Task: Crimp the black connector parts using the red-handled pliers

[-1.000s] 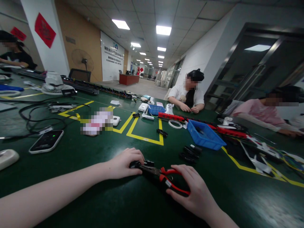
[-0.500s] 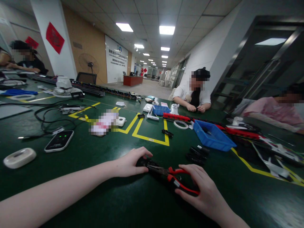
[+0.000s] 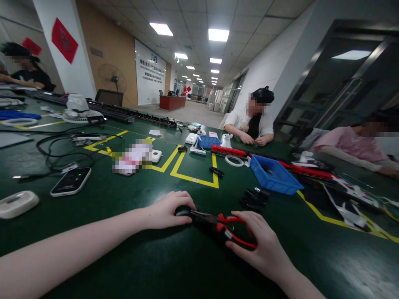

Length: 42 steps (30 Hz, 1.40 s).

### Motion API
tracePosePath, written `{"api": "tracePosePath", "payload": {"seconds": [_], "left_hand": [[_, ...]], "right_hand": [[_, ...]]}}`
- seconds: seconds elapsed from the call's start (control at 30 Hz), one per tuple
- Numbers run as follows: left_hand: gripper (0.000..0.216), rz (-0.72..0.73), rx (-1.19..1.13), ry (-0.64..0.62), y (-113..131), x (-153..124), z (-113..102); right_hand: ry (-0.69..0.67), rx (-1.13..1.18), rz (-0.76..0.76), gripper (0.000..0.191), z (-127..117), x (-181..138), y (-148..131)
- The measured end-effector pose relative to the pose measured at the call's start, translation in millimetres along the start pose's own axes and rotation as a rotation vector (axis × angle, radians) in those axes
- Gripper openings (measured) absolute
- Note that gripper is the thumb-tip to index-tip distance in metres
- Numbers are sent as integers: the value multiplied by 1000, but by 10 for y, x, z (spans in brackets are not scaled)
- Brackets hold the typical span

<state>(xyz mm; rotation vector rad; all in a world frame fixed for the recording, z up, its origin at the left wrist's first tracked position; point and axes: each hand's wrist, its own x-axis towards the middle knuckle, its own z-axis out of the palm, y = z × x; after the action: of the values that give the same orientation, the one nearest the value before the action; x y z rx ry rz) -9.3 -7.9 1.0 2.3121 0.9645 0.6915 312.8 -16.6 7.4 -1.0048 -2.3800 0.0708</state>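
The left hand's (image 3: pixel 170 210) fingers hide much of a small black part (image 3: pixel 183 211), its shape hard to make out, pinched against the thumb. The right hand (image 3: pixel 262 241) grasps red-handled pliers (image 3: pixel 220 227); their tips reach the part, their bite unclear.

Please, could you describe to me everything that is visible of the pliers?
The pliers have long, narrow, dark metal-looking jaws and red-and-black handles, probably plastic-covered, with a pale patch on the lower one. A thin curved piece shows between the handles, which stand spread apart. The right hand holds them over the green table, the tips pointing toward the left hand at a dark piece held there. Whether the jaws grip it is unclear.
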Motion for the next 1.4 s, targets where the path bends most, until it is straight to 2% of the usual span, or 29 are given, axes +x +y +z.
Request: {"api": "tracePosePath", "payload": {"seconds": [0.43, 0.57, 0.63, 0.7, 0.8, 0.9, 1.27, 1.4], "left_hand": [[16, -39, 17, 24, 32, -26, -9], [32, -78, 52, 55, 39, -37, 10], [47, -86, 57, 68, 33, -28, 23], [52, -62, 84, 40, 17, -8, 33], [33, -9, 141, -28, -20, 19, 35], [22, 10, 129, -34, -39, 16, 24], [16, -77, 133, -25, 60, -12, 5], [15, -76, 140, -40, 43, -1, 5]], "right_hand": [[-58, 249, 331, 45, 7, 50, 21], [-76, 290, 400, 45, -22, 79, 14], [-84, 295, 402, 45, -18, 81, 16], [-94, 300, 387, 44, -3, 77, 22], [-89, 289, 355, 45, 19, 65, 34], [-71, 255, 345, 44, 25, 55, 37], [-118, 136, 339, 49, 66, -3, 96], [-134, 145, 257, 47, 80, -44, 138]]}}
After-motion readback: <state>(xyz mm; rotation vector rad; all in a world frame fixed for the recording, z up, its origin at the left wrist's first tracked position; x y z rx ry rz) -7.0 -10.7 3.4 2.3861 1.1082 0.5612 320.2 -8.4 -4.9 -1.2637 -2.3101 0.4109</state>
